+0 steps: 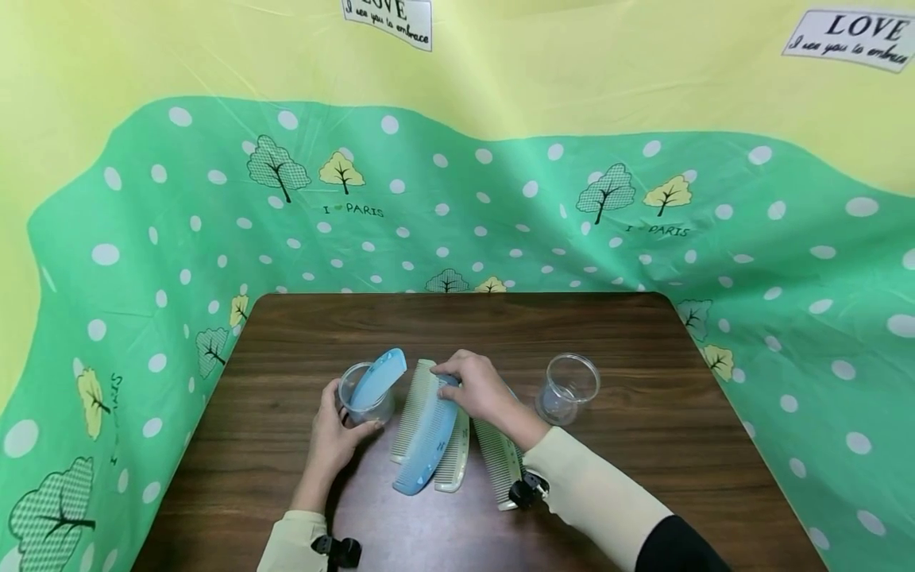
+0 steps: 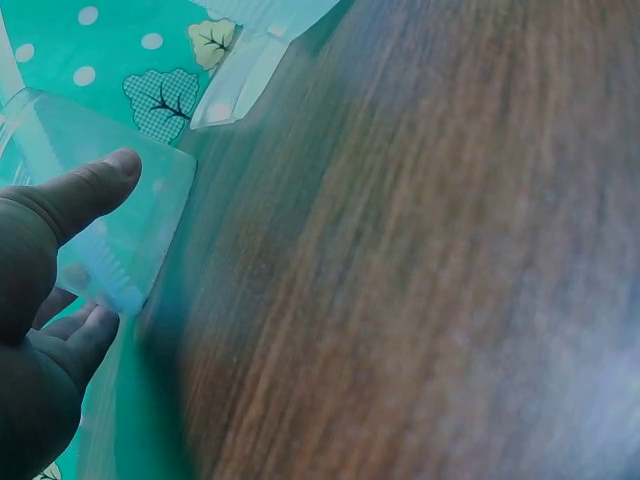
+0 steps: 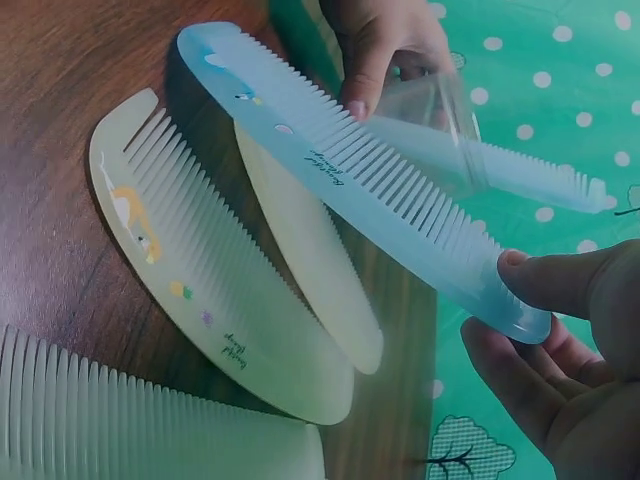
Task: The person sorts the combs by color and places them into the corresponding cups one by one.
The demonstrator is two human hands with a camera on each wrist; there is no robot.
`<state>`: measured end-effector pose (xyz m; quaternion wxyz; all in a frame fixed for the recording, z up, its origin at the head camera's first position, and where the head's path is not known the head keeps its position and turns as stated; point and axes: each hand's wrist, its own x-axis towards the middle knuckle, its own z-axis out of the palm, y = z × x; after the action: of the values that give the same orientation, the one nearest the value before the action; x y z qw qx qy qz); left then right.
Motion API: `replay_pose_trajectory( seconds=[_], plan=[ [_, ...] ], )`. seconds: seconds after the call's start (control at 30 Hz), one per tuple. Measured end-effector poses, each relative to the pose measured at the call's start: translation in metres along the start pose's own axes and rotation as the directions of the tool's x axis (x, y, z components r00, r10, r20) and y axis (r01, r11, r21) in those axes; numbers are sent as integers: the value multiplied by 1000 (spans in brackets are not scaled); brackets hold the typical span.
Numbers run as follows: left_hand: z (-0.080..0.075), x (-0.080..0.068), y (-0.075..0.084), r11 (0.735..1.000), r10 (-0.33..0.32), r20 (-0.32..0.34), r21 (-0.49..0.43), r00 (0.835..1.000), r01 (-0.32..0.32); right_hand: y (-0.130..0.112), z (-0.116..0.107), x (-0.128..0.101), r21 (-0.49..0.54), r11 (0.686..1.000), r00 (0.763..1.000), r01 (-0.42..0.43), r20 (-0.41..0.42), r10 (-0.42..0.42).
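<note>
My left hand [image 1: 334, 438] grips a clear cup [image 1: 384, 411] from its near left side, thumb and fingers about its wall. Inside that cup leans a blue comb [image 1: 380, 379], its upper end sticking out past the rim. Between thumb and fingers, my right hand [image 1: 473, 383] pinches the far end of another blue comb [image 3: 330, 165], which slants over the pale green combs. Those are a green comb [image 1: 409, 417] at the left, one [image 1: 453, 462] partly covered by the blue comb, and one [image 1: 496, 462] by the right forearm.
A second clear cup [image 1: 569, 380] stands upright to the right of the right wrist. The dark wooden table [image 1: 300, 326] ends in front of a green and yellow patterned cloth [image 1: 443, 214]. A bit of blue shows beside the right wrist.
</note>
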<state>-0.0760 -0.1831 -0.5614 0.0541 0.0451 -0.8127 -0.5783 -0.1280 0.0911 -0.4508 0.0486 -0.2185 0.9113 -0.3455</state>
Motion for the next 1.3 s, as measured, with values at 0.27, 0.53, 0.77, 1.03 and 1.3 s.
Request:
replay_pose_trajectory(
  seconds=[0.27,0.53,0.77,1.03,1.3],
  plan=[
    [-1,0,-2,1000,1,-7,15,1000,-1,-8,-8,-9,11,1000,1000,28,-6,-28],
    [-2,-1,-1,1000,-4,-5,10,1000,4,-18,-19,-17,42,998,999,42,-26,-41],
    [-2,0,0,1000,-8,-1,-5,1000,8,-22,-28,-19,67,996,994,65,-87,-60],
    [-1,1,-3,1000,2,-10,-7,1000,-2,-31,-42,-19,108,989,985,99,-155,-81],
    [0,0,1,1000,16,-17,14,1000,-16,-40,-52,-19,141,983,973,116,-214,-84]
  ],
)
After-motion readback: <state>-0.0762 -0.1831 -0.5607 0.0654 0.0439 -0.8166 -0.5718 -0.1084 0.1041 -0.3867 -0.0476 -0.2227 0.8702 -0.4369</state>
